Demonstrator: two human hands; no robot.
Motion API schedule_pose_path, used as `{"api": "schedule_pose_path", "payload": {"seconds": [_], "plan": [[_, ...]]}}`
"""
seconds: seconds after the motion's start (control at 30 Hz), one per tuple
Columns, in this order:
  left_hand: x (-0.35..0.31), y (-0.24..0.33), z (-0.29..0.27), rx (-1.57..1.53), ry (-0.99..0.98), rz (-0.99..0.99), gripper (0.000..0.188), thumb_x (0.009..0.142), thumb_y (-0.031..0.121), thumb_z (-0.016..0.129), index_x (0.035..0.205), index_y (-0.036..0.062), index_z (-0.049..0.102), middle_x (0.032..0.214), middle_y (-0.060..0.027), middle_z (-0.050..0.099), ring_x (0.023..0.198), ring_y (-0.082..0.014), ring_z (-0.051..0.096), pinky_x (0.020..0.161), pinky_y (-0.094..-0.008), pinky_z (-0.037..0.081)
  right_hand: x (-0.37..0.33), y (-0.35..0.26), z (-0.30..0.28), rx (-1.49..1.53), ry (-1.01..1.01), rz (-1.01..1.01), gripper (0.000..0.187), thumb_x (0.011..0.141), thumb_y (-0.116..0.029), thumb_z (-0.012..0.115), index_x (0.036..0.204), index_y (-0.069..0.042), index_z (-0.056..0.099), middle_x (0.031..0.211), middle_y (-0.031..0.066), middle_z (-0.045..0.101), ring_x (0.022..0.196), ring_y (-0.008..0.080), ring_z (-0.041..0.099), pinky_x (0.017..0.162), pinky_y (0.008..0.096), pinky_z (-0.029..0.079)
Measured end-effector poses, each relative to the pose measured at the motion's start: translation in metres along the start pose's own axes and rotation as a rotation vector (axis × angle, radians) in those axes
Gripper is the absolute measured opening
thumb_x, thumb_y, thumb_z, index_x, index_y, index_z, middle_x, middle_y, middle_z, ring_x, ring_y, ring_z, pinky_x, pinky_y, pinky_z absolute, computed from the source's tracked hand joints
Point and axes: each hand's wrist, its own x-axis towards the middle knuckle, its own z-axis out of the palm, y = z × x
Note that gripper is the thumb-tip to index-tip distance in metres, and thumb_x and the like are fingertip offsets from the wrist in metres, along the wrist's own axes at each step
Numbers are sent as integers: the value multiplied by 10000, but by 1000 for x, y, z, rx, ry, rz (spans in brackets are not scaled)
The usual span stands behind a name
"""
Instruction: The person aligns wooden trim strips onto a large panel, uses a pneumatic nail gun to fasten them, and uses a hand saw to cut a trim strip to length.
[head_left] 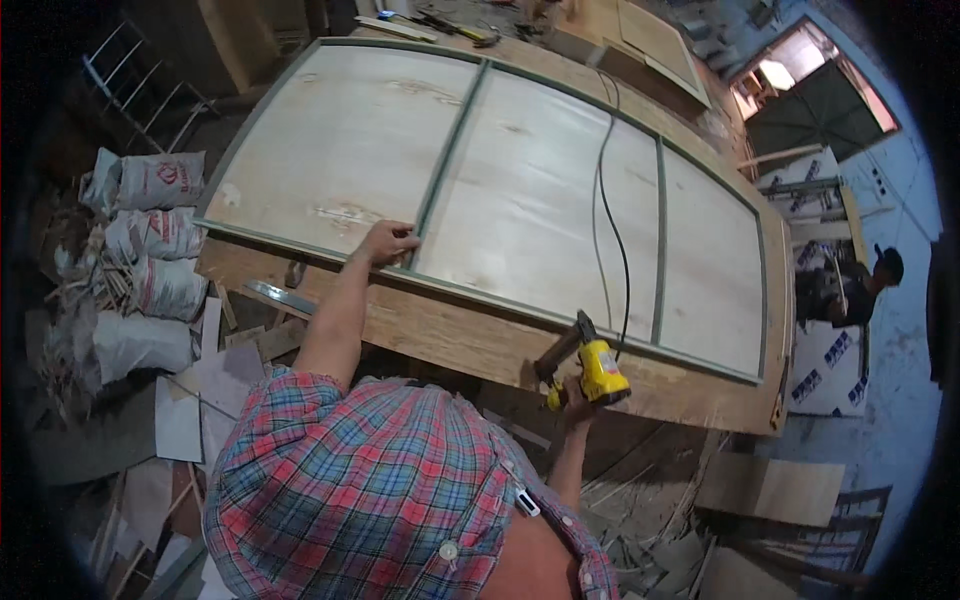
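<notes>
A large pale wood panel [350,130] lies on the workbench, framed by thin green strips. Two green crosspieces divide it into three fields. My left hand [388,243] is at the near end of the left green strip [440,175], its bent fingers closing on it. In my right hand [574,400] is a yellow and black nail gun [602,372], held by its handle just off the bench's near edge. Its dark nose points away from me toward the near frame strip. A thin black air hose [612,215] runs from it across the panel.
A metal rule [280,297] lies on the near left of the wooden bench [440,335]. White sacks [165,235] and wood offcuts pile up to the left. A wooden cabinet piece [640,45] is at the far end. At the right is another person [850,288] in a dark cap.
</notes>
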Motion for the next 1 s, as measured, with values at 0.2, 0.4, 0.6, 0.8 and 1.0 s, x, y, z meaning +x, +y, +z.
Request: {"api": "schedule_pose_path", "payload": {"seconds": [0.2,0.4,0.6,0.8,1.0], "plan": [[5,-10,-3,38,119,211,365,783,299,754,986,0,706,872,-149,719,746,-257,677,678,-376,528,-20,-4,34,-80,204,-169,339,840,-105,699,1150,-46,575,947,23,588,858,174,568,805,321,474],[9,-7,6,190,162,74,291,732,263,669,877,12,695,858,-193,697,815,-330,682,741,-415,535,-33,-26,56,-37,282,-63,180,827,-141,726,877,-40,585,717,7,550,665,176,543,651,335,458],[3,-12,-12,-47,207,61,291,770,241,674,891,-24,690,783,-142,696,732,-239,666,662,-350,514,-35,-5,70,-337,224,-69,223,834,-159,721,984,-35,613,885,48,624,818,207,610,759,356,496],[-2,10,-77,-514,220,174,253,878,199,595,843,-47,642,731,-28,614,601,-87,535,560,-274,449,-49,0,82,-139,76,-88,336,826,-237,727,1101,-61,647,984,102,691,875,297,676,771,388,530],[-66,12,-116,-483,127,-287,245,930,158,468,822,-33,577,740,-128,651,616,-206,653,583,-330,530,-10,-54,130,-731,-115,-349,399,771,-224,715,1150,-116,649,1039,148,685,929,335,677,759,405,538]]}}
